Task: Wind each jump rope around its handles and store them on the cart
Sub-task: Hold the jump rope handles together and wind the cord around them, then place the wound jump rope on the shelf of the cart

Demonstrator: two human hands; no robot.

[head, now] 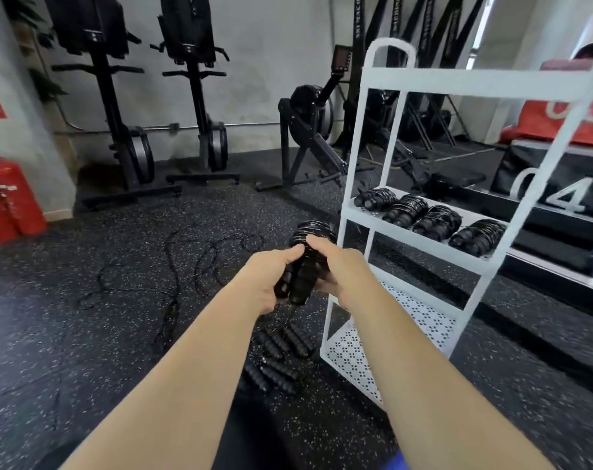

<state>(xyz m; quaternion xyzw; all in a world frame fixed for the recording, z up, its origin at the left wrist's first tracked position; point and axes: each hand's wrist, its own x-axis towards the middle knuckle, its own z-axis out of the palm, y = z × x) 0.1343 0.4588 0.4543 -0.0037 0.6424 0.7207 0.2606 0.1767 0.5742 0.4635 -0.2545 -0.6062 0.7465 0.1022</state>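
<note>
- Both hands work at the centre of my head-camera feed: the left hand [269,278] and the right hand [341,266] are each clamped around one wound jump rope [308,262], held in the air just left of the white cart [351,164].
- From my remote seat I see the left hand curled round the lower ends of the twin black handles, thumb on top. The right hand wraps the bundle from the other side, its thumb across the upper part.
- Coils of cord, black with pale glints, bulge above both thumbs at the far end of the bundle.
- On the cart's middle shelf [424,242] I count four wound ropes [437,222] lying side by side in a row, all angled the same way.
- Low beside the right forearm sits the perforated bottom shelf [352,354]. The top shelf [492,81] shows me only its front edge, so I cannot tell what lies on it.
- Below the wrists, several loose handles [281,354] lie in pairs on the speckled rubber floor [84,300], just beside the cart's near corner.
- Farther out, unwound ropes [186,259] trail in tangled loops across the floor, well apart from the cart.
- Along the back wall stand two upright ski machines [118,130] and a rowing machine [305,130]. A red fire extinguisher [6,198] sits at the left edge, and dark padded boxes [559,195] with white numerals lie behind the cart.
</note>
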